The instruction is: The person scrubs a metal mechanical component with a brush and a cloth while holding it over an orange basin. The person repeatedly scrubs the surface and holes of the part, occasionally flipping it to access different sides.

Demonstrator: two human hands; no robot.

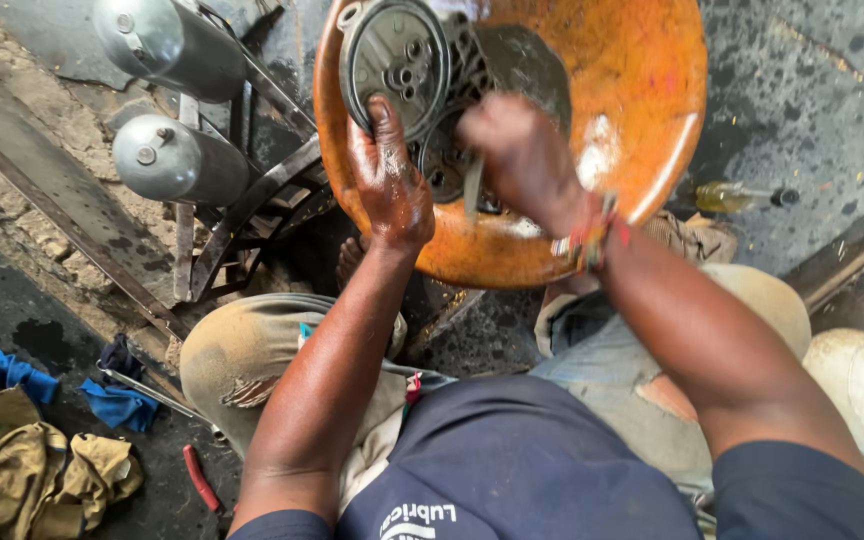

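Over an orange basin (pixel 642 90), the oily left hand (pixel 390 185) presses flat on a grey engine cover (pixel 397 60) while the right hand (pixel 517 155) grips a brush-like tool (pixel 473 188); scrubbing seems underway, needing steady bracing

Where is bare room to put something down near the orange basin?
Bare dark floor lies right of the round orange basin, above the screwdriver. Crowded: the basin's left, where both hands work the grey metal part; metal cylinders further left.

Two metal cylinders (pixel 167 45) (pixel 177 160), two blue rags (pixel 2 370) (pixel 117 405), one orange basin (pixel 642 100).
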